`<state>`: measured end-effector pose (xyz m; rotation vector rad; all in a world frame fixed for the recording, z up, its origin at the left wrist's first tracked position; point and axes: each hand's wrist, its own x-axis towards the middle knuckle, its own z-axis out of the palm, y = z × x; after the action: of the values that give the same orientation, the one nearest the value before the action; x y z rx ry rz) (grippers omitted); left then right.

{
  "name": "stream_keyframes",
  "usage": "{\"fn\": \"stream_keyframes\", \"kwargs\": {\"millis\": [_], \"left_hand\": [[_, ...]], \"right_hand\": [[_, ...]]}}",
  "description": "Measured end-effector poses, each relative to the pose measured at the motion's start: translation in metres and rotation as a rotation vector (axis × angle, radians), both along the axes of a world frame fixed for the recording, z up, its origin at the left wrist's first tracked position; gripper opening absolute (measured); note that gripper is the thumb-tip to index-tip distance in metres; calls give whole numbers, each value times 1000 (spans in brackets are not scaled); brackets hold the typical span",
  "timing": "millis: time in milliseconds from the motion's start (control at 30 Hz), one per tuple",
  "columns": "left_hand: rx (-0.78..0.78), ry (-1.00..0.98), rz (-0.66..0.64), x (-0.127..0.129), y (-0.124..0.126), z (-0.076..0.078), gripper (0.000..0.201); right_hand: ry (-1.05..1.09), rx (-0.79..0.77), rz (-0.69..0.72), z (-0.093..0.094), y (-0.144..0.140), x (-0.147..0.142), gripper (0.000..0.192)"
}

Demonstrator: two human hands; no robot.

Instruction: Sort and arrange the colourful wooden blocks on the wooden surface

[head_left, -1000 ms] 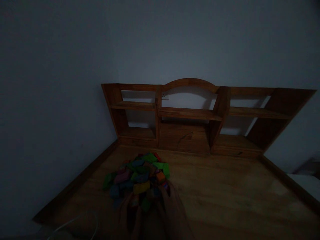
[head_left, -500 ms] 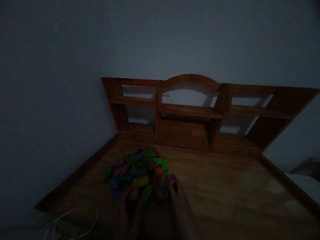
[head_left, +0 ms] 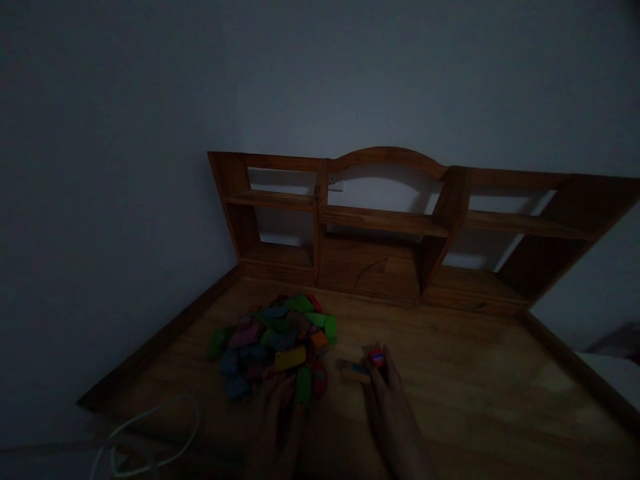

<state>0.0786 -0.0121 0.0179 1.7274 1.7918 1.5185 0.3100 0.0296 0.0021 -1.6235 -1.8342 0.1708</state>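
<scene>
A heap of coloured wooden blocks point(head_left: 274, 340) lies on the wooden desk point(head_left: 450, 387), left of centre. My left hand point(head_left: 280, 417) rests at the near edge of the heap, its fingertips touching a green block point(head_left: 303, 385). My right hand point(head_left: 390, 407) is to the right of the heap, its fingers closed on a small red block point(head_left: 377, 359). A brown and blue block point(head_left: 354, 371) lies on the desk just left of that hand. The scene is very dark, so finger detail is hard to make out.
A wooden shelf unit point(head_left: 390, 227) with open compartments stands along the back of the desk against the wall. A white cable point(head_left: 150, 440) loops at the desk's near left corner. A raised wooden rim point(head_left: 160, 340) runs along the left side.
My right hand has pulled away from the heap to the right, carrying the small red block. The brown and blue block now lies apart from the heap. My left hand stayed at the heap's edge.
</scene>
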Motion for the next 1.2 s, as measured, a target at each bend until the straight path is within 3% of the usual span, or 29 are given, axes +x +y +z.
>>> {"fn": "stream_keyframes", "kwargs": {"millis": [267,433,600,800,1033,1100,1200], "left_hand": [[-51,-42,-81,10,6,4,39],[-92,-187,-168,27,10,5,44],[-93,-266,-172,49,9,0,47],[-94,-279,-239,77,9,-7,50],[-193,-320,-320,109,33,-32,57],[-179,-349,-329,117,37,-32,60],[-138,-385,-410,125,34,-18,59]], "right_hand": [[-5,-35,54,14,-7,19,45],[13,-42,154,30,-13,28,58],[-50,2,224,43,-14,23,68],[-74,-73,262,44,-14,25,63],[-47,-66,244,44,-18,40,70],[-25,-72,227,43,-18,42,70],[3,-55,215,39,-18,47,69]]}}
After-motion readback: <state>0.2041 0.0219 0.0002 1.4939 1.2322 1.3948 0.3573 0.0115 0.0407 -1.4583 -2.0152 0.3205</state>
